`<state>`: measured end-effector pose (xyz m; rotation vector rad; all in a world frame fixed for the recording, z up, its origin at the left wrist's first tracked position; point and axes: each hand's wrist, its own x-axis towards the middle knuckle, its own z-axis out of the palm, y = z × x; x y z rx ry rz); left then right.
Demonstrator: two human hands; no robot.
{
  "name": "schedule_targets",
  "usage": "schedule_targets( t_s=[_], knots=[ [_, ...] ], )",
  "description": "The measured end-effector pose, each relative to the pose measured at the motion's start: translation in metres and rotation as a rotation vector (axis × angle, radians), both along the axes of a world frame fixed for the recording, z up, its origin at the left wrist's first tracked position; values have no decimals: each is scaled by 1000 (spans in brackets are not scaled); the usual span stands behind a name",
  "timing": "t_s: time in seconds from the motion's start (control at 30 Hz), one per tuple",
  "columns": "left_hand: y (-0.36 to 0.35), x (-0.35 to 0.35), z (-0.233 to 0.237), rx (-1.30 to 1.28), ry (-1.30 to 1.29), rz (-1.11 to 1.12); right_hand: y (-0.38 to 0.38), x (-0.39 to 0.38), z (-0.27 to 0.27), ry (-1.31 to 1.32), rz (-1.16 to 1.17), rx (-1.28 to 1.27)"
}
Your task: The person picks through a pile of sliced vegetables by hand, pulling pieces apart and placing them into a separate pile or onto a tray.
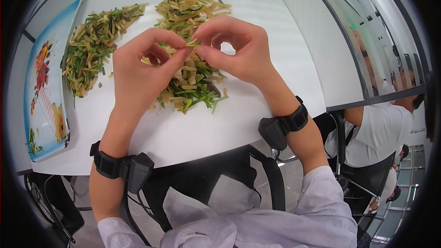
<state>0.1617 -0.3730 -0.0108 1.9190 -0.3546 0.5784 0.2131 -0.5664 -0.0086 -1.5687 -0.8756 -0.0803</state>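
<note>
Over the right-hand pile of cut green and pale yellow pieces (pixel 188 89), both of my hands meet at the fingertips. My left hand (pixel 147 64) pinches one side of a small green and yellow piece (pixel 193 43), and my right hand (pixel 239 48) pinches its other side. The pile lies on the white table (pixel 257 18), partly hidden behind my fingers. A second pile of similar green and yellow pieces (pixel 94 41) lies to the left, beside my left hand. Each wrist wears a black strap with a black device.
At the far left is a white and blue tray (pixel 50 105) with a flower pattern, holding some yellow strips (pixel 59 123) and green bits. White partition walls (pixel 312 32) border the table. A seated person in a white shirt (pixel 381 131) is at the right.
</note>
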Motion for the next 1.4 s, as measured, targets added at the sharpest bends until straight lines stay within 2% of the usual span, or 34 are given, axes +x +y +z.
schedule_targets(
  t_s=[0.2,0.27,0.53,0.8,1.4],
  knots=[
    [0,0,1,2,-23,-29,-3,1,0,-47,-17,-35],
    [0,-4,5,34,31,-33,-3,0,2,-29,-20,-34],
    [1,-1,2,43,-23,-61,-3,1,2,23,14,-115],
    [1,0,0,-2,-35,-85,0,-1,4,79,28,-52],
    [-1,-1,2,1,-33,-58,-2,2,0,-64,-22,-76]
  ],
)
